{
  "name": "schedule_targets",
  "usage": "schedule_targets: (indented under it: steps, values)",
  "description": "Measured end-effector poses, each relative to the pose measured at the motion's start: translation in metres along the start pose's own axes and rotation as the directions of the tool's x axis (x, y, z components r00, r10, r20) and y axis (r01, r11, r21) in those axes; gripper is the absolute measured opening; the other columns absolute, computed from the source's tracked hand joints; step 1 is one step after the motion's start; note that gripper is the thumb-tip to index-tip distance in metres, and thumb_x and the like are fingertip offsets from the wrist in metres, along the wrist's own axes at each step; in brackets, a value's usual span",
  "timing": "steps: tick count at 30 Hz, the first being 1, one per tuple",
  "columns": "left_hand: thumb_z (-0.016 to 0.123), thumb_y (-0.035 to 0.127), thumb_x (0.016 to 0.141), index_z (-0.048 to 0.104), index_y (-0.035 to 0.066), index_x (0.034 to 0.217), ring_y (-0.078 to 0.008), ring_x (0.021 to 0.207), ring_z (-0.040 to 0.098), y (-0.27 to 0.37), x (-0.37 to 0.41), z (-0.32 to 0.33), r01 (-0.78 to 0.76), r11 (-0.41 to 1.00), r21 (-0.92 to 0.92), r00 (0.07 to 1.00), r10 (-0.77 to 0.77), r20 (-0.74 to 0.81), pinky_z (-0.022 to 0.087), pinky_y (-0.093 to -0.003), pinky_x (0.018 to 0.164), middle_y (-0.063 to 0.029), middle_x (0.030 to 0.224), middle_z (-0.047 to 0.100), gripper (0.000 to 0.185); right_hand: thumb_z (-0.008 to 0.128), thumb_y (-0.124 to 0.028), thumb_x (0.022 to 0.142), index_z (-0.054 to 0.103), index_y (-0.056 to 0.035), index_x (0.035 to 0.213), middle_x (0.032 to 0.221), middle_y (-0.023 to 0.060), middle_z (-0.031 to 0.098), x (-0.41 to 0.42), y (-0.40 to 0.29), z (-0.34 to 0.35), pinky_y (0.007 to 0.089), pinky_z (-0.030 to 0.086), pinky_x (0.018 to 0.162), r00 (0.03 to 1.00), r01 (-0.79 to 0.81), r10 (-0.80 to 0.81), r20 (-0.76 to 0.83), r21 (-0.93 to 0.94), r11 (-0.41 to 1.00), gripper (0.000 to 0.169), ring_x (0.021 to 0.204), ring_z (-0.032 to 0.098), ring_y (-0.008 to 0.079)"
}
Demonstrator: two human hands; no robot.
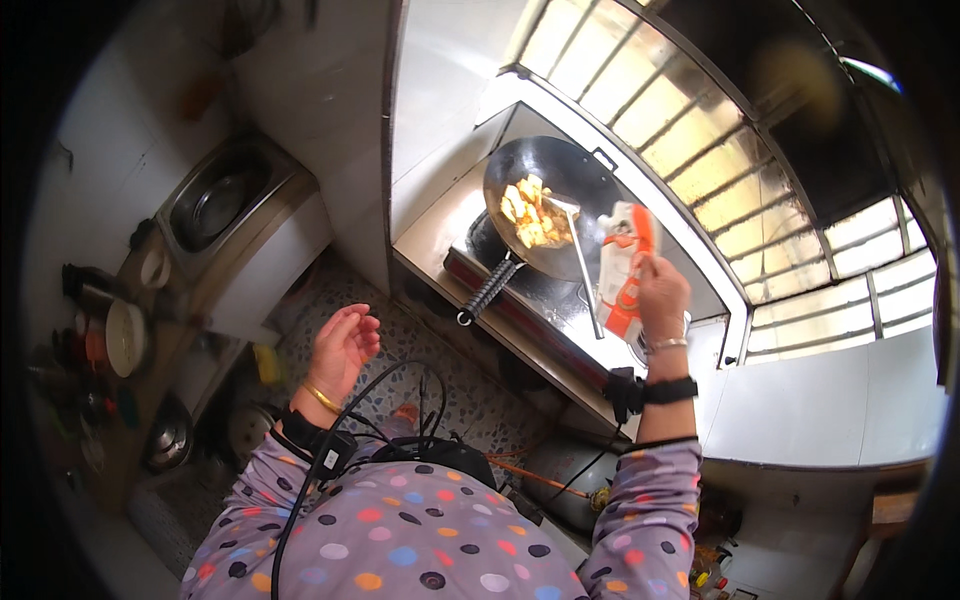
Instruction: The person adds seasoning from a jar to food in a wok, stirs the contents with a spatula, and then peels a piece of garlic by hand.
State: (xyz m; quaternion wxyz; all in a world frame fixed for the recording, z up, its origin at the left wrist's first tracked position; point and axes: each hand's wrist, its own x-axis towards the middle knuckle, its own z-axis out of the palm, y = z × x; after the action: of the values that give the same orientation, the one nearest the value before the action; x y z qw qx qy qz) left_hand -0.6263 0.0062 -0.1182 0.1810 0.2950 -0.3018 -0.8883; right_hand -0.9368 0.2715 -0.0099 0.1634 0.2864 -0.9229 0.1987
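My right hand point(663, 296) grips a white and orange plastic packet point(619, 274) by its side, holding it up at the right of the wok. My left hand point(343, 351) hangs in the air over the floor with nothing in it, its fingers loosely bent. On the stove sits a dark wok point(592, 169) with a black wrapped handle point(491, 289) pointing towards me. Pale yellow and browned pieces of food point(531, 216) lie in it. A metal spatula point(584, 274) rests with its blade in the food and its handle over the wok's rim.
A gas cylinder point(551, 469) with an orange hose point(536, 474) stands below the counter. A barred window point(697, 150) is behind the stove. At the left are a steel sink point(221, 199) and a shelf with a white bowl point(125, 339). Black cables point(390, 367) hang before my body.
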Motion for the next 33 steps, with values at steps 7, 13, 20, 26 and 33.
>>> schedule_targets:
  steps: [7,13,20,26,33]
  values:
    - [0.05,0.019,0.087,0.055,0.01,0.1,-0.0124,0.073,0.054,0.023,0.0,-0.056,-0.055,0.998,-0.044,0.989,0.049,-0.138,0.046,-0.0257,0.065,-0.0024,0.084,0.059,0.017,0.048,-0.027,0.086,0.056,-0.0023,0.067,0.07,0.02,0.058,0.037,-0.002,0.061,0.044,0.045,0.062,0.989,0.04,-0.02,0.149,-0.133,0.99,0.032,0.069,0.056,0.0375]
    - [0.049,0.018,0.086,0.054,0.009,0.102,-0.0126,0.073,0.054,0.027,0.012,-0.084,-0.077,0.994,-0.083,0.972,0.056,-0.23,0.046,-0.0268,0.065,-0.0034,0.085,0.059,0.018,0.045,-0.027,0.087,0.057,-0.0025,0.07,0.07,0.0197,0.058,0.053,0.005,0.087,0.0441,0.046,0.063,0.982,0.096,-0.069,0.177,-0.149,0.984,0.032,0.068,0.057,0.0374]
    - [0.049,0.018,0.086,0.055,0.011,0.1,-0.0119,0.073,0.054,0.032,0.02,-0.092,-0.095,0.993,-0.076,0.971,0.076,-0.225,0.046,-0.0258,0.065,-0.0024,0.086,0.059,0.017,0.043,-0.026,0.087,0.056,-0.0006,0.07,0.07,0.0201,0.059,0.061,0.019,0.107,0.0437,0.047,0.064,0.982,0.052,-0.012,0.188,-0.211,0.976,0.033,0.069,0.058,0.0365]
    - [0.049,0.017,0.086,0.054,0.01,0.101,-0.0123,0.073,0.054,0.034,0.027,-0.087,-0.101,0.992,-0.079,0.971,0.081,-0.226,0.046,-0.0263,0.065,-0.0032,0.086,0.059,0.017,0.044,-0.026,0.087,0.057,-0.0024,0.071,0.07,0.0196,0.058,0.066,0.023,0.109,0.0437,0.046,0.064,0.972,0.132,-0.088,0.217,-0.199,0.971,0.031,0.069,0.057,0.0364]
    - [0.049,0.017,0.087,0.055,0.01,0.101,-0.0122,0.073,0.054,0.035,0.036,-0.077,-0.077,0.996,-0.053,0.97,0.062,-0.234,0.046,-0.0262,0.065,-0.003,0.086,0.059,0.017,0.043,-0.027,0.087,0.057,-0.0016,0.072,0.072,0.0202,0.059,0.066,0.024,0.108,0.0449,0.045,0.065,0.965,0.074,-0.015,0.262,-0.218,0.973,0.033,0.07,0.057,0.0374]
